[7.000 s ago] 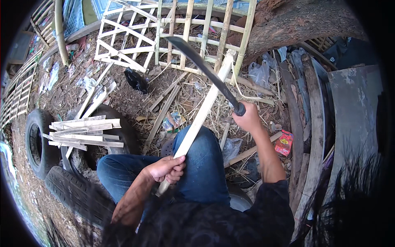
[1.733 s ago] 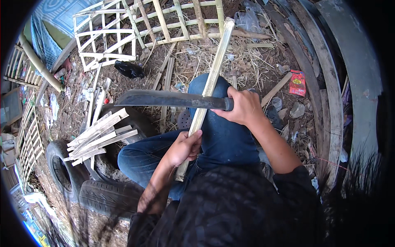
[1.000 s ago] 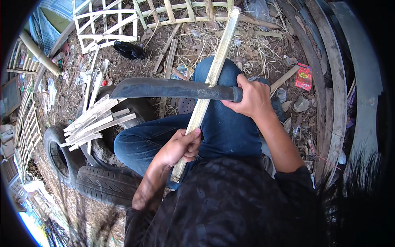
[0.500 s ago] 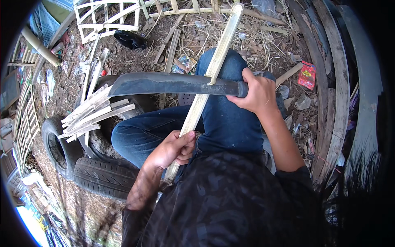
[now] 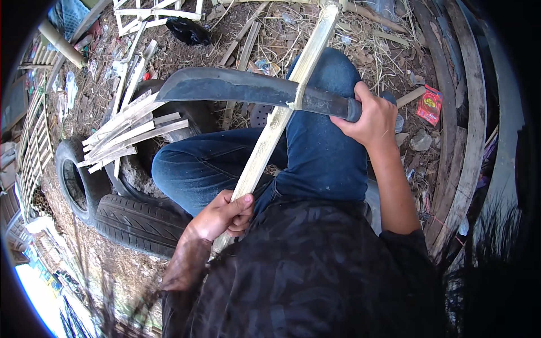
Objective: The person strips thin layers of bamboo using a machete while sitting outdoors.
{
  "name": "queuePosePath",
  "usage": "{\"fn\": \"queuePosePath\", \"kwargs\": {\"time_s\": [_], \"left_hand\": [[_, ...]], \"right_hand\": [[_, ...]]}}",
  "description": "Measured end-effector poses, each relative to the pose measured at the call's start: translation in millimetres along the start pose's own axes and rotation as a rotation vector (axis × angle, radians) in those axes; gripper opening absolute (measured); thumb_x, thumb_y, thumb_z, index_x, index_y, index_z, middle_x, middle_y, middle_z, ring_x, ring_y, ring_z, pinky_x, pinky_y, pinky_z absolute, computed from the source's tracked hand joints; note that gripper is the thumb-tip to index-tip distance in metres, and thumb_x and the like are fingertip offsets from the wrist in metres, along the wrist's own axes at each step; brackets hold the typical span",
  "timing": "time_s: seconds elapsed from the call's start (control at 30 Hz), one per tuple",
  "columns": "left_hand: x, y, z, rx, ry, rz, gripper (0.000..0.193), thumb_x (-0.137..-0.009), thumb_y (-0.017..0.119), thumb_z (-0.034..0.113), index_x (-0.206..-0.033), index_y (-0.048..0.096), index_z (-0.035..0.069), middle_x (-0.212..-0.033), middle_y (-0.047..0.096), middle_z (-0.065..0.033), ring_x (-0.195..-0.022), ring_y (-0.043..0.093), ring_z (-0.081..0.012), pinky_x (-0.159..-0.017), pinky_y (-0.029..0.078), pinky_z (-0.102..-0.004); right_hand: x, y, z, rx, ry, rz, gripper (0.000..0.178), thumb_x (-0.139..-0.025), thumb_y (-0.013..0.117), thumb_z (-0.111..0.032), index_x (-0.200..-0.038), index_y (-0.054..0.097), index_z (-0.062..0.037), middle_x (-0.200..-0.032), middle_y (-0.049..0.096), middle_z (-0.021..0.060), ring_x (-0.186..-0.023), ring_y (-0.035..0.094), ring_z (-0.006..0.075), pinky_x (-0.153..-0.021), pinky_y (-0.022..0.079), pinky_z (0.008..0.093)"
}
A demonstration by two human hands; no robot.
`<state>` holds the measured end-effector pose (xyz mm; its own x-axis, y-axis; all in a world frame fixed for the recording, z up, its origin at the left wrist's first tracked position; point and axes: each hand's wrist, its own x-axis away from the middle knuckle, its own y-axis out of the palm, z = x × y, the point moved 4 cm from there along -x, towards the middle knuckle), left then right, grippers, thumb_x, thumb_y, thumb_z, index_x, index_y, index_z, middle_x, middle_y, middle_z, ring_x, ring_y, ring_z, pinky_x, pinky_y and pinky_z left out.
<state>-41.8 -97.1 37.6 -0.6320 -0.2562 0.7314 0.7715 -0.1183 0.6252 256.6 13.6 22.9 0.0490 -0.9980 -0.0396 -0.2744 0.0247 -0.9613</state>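
My left hand is closed around the near end of a long, pale bamboo strip, which slants up and away across my raised right knee. In my right hand is the handle of a machete, and its dark, broad blade lies across the strip with the tip toward the left. A thin sliver of bamboo overlaps the blade where the two meet. Just below that spot the strip shows a rough, pared patch. The handle is mostly hidden by my fingers.
Left of my bent leg, a bundle of split bamboo pieces rests over old tires. A bamboo lattice and a black plastic bag lie ahead. Long planks and a red packet are on the right.
The machete blade has moved along the strip, away from my left hand, and now slopes down more toward its handle. My left hand keeps its hold. The whole view has shifted slightly.
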Motion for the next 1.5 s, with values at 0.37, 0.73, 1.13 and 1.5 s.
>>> {"fn": "queuePosePath", "kwargs": {"time_s": [0.37,0.73,1.13,1.5], "left_hand": [[37.3,-21.5,-4.3,-0.065,-0.045,0.085,0.042,-0.096,0.056,0.036,-0.066,0.042,0.010,-0.054,0.031,0.0048,-0.045,0.027,-0.0053,-0.040,0.020,-0.0233],[103.4,-46.9,-44.0,0.002,-0.024,0.088,0.039,-0.094,0.060,0.032,-0.068,0.039,0.011,-0.058,0.027,0.0069,-0.047,0.024,-0.0053,-0.042,0.018,-0.0251],[45.6,-44.5,-49.1,-0.083,-0.033,0.030,0.043,-0.098,0.049,0.041,-0.068,0.037,0.014,-0.055,0.025,0.0055,-0.045,0.023,-0.0065,-0.041,0.021,-0.0242],[-2.4,-10.2,-13.6,-0.053,-0.068,-0.065,0.043,-0.100,0.046,0.041,-0.068,0.035,0.015,-0.057,0.023,0.0059,-0.045,0.022,-0.0059,-0.039,0.018,-0.0224]], "right_hand": [[-0.7,-1.3,-3.4,-0.014,-0.015,0.041,0.055,-0.054,0.084,-0.045,-0.083,0.054,-0.0102,-0.065,0.065,0.0093,-0.060,0.066,0.0303,-0.055,0.050,0.0405],[5.8,-2.7,-0.7,-0.010,-0.018,0.104,0.052,-0.053,0.084,-0.044,-0.079,0.054,-0.0102,-0.064,0.063,0.0072,-0.059,0.065,0.0299,-0.054,0.049,0.0389],[12.1,-26.3,-2.6,-0.001,0.014,0.056,0.060,-0.066,0.075,-0.060,-0.084,0.060,-0.0049,-0.063,0.065,0.0134,-0.059,0.066,0.0345,-0.054,0.052,0.0412],[19.4,-29.7,-17.1,0.006,-0.323,0.024,0.050,-0.064,0.079,-0.050,-0.074,0.055,-0.0065,-0.062,0.061,0.0084,-0.058,0.065,0.0269,-0.054,0.051,0.0381]]}}
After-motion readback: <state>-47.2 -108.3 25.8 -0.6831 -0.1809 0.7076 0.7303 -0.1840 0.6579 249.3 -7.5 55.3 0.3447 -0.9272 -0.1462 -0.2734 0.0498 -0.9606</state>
